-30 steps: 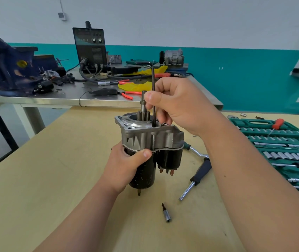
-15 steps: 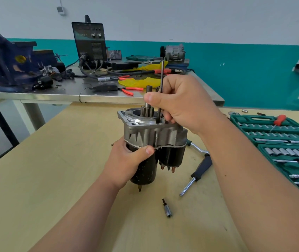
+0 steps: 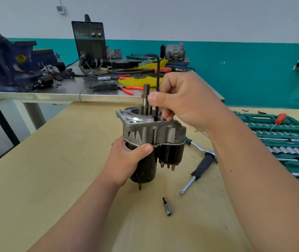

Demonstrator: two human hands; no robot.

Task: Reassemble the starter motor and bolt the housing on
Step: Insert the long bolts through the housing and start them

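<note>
The left hand (image 3: 126, 160) grips the upright starter motor (image 3: 150, 142) around its black body. The right hand (image 3: 186, 100) pinches a vertical hex key (image 3: 157, 84) entering the grey housing (image 3: 152, 130).

My black cylindrical starter motor (image 3: 145, 168) stands upright near the middle of the pale wooden worktop (image 3: 54, 179) — its grey cast-aluminium housing (image 3: 145, 130) seated on top, steel pinion shaft (image 3: 146, 99) pointing straight up. A black L-shaped hex key (image 3: 158, 84) stands vertical — its tip down in the housing's flange.
</note>
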